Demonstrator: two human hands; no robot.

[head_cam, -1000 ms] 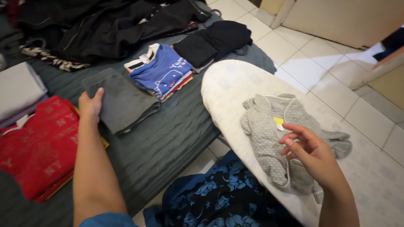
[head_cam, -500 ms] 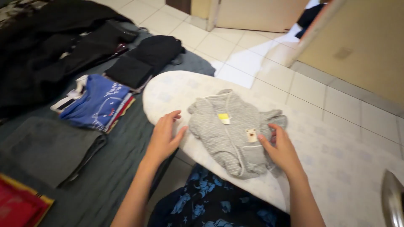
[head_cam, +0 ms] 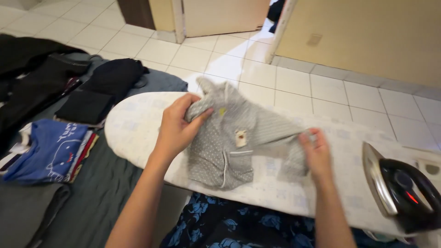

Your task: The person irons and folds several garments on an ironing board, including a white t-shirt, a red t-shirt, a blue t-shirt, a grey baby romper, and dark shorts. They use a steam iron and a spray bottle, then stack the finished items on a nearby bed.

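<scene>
Head view: I look down on a bed at left and an ironing board across the middle.
Bed point(head_cam: 115, 193): grey cover, folded blue shirt point(head_cam: 50, 149) and black clothes point(head_cam: 98, 89) stacked on it, well apart from my hands.
Left hand point(head_cam: 177, 128): clamped on the upper left corner of the grey garment point(head_cam: 229, 142), lifting it off the board.
Garment: small, dotted, mid-board, partly raised.
Right hand point(head_cam: 317, 154): pinching the garment's right end against the board point(head_cam: 133, 126).
Step, as I judge: spreading the garment flat; next calls for pulling both ends apart and smoothing.
Iron point(head_cam: 402, 193): stands at the right end, near my right hand; open board lies leftward.
</scene>
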